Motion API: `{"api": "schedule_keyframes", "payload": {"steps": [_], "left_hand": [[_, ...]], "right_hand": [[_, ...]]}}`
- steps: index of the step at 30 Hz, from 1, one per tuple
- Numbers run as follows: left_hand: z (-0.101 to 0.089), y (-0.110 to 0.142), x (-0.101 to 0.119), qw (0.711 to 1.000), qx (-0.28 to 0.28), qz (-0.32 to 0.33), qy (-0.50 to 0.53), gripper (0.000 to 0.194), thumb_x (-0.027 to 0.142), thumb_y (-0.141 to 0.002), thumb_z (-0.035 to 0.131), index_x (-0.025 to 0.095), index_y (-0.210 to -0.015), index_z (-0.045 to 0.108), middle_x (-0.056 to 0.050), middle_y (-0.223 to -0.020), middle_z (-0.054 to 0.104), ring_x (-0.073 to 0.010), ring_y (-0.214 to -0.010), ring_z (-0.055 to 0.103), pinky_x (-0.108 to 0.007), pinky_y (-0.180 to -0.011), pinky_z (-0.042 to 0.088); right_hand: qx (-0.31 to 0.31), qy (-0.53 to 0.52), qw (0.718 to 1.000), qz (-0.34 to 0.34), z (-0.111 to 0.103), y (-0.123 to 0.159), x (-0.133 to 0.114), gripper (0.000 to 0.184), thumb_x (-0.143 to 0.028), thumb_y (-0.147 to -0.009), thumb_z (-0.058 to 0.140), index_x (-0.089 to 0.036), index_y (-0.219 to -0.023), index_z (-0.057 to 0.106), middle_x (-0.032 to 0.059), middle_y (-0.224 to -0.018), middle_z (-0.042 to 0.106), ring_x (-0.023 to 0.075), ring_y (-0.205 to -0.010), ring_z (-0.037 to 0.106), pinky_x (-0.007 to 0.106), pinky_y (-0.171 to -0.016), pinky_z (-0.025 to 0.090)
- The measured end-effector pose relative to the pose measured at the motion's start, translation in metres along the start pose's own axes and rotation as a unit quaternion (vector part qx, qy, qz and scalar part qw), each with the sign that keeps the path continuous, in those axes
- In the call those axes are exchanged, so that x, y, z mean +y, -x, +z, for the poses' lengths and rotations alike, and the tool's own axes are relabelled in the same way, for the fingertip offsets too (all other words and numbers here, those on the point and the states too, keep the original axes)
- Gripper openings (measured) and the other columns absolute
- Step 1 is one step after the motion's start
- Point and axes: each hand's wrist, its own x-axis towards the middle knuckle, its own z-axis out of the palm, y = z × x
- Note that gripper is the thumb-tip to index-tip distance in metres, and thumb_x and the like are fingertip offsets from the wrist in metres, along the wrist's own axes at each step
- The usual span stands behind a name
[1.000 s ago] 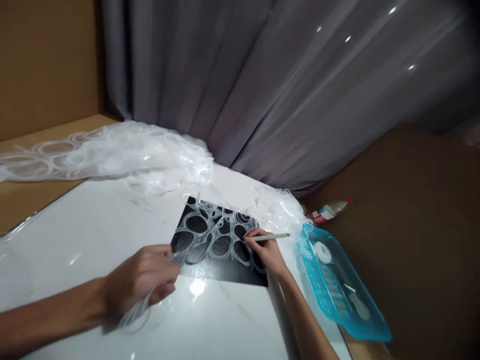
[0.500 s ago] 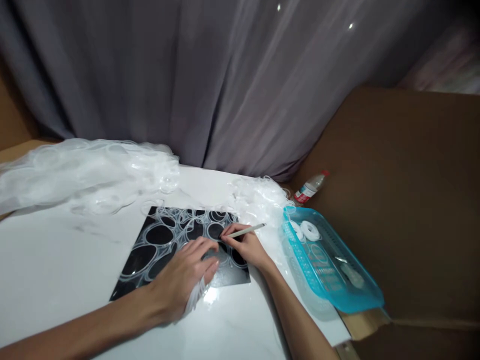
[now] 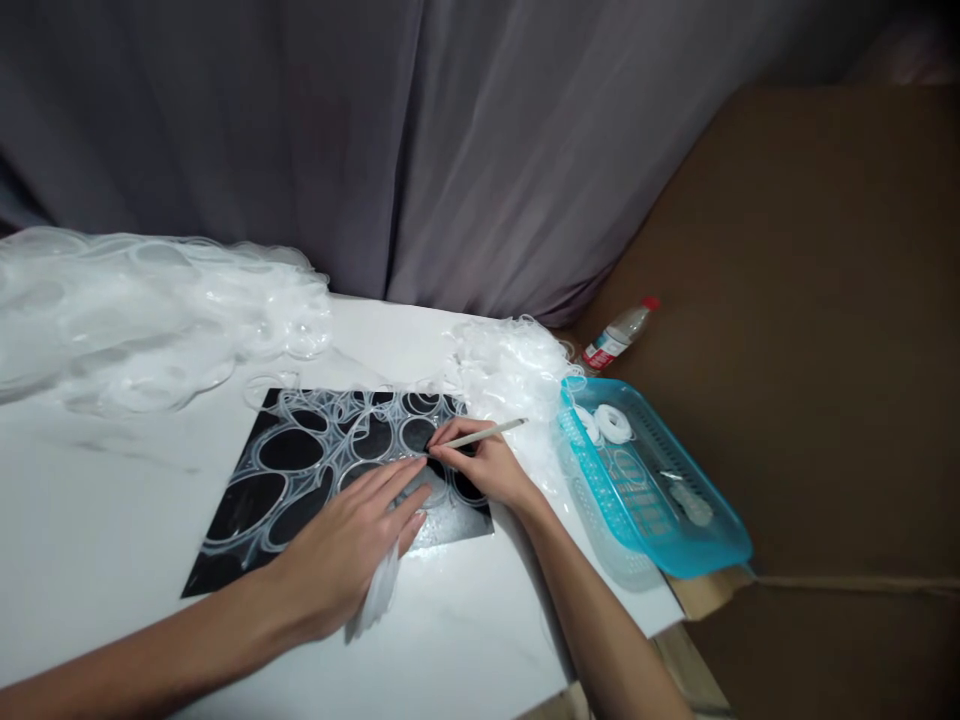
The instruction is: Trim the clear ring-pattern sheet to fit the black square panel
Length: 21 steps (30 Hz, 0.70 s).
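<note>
My right hand (image 3: 480, 460) pinches a slim, pale, pencil-like stick (image 3: 491, 432). Its lower end points at a glossy black sheet (image 3: 236, 500) covered with white looping lines and rings around dark ovals. With fingers stretched out, my left hand (image 3: 367, 520) lies on the sheet, its fingertips close to the stick's lower end. A bundle of white strips (image 3: 376, 595) hangs out from under the left palm; how it is held there is hidden. Curled, clear-white strands (image 3: 356, 405) lie along the sheet's far edge.
A large heap of translucent white material (image 3: 150, 310) lies at the back left of the white table (image 3: 90, 520). A smaller heap (image 3: 510, 365) sits behind my right hand. On the right are a blue basket (image 3: 705, 555) holding white rolls (image 3: 613, 424) and a red-capped bottle (image 3: 619, 335).
The view has shifted, so the scene sits a little higher and further left. My left fingers now reach straighter toward the stick's lower end. My right hand keeps its pinch.
</note>
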Motion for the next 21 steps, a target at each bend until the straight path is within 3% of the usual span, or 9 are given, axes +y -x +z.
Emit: {"api": "schedule_keyframes", "payload": {"steps": [5, 12, 21], "left_hand": [[0.001, -0.003, 0.000, 1.000, -0.011, 0.001, -0.015, 0.045, 0.040, -0.119, 0.046, 0.017, -0.153, 0.066, -0.016, -0.162, 0.063, -0.0346, -0.152, 0.058, -0.058, -0.123, 0.051], [0.001, -0.006, 0.002, 0.999, -0.003, 0.017, -0.032, 0.041, 0.033, -0.118, 0.047, 0.014, -0.149, 0.066, -0.018, -0.153, 0.068, -0.0350, -0.148, 0.061, -0.056, -0.121, 0.051], [-0.006, -0.011, 0.001, 0.999, -0.032, 0.012, -0.020, 0.042, 0.026, -0.118, 0.040, 0.012, -0.146, 0.067, -0.018, -0.151, 0.069, -0.0346, -0.146, 0.061, -0.053, -0.117, 0.054]], "right_hand": [[0.000, 0.014, 1.000, -0.011, 0.002, -0.001, 0.001, 0.028, -0.048, -0.096, 0.085, -0.023, -0.086, 0.079, 0.0064, -0.097, 0.081, 0.0240, -0.094, 0.076, 0.040, -0.092, 0.059], [-0.018, 0.055, 0.997, -0.047, 0.001, 0.002, 0.003, 0.022, -0.038, -0.104, 0.078, -0.023, -0.087, 0.078, 0.0076, -0.103, 0.080, 0.0246, -0.098, 0.076, 0.041, -0.093, 0.058], [-0.067, 0.213, 0.964, -0.142, 0.001, 0.005, 0.009, 0.022, -0.034, -0.113, 0.062, -0.027, -0.107, 0.082, 0.0097, -0.119, 0.082, 0.0274, -0.109, 0.075, 0.044, -0.099, 0.059]]}}
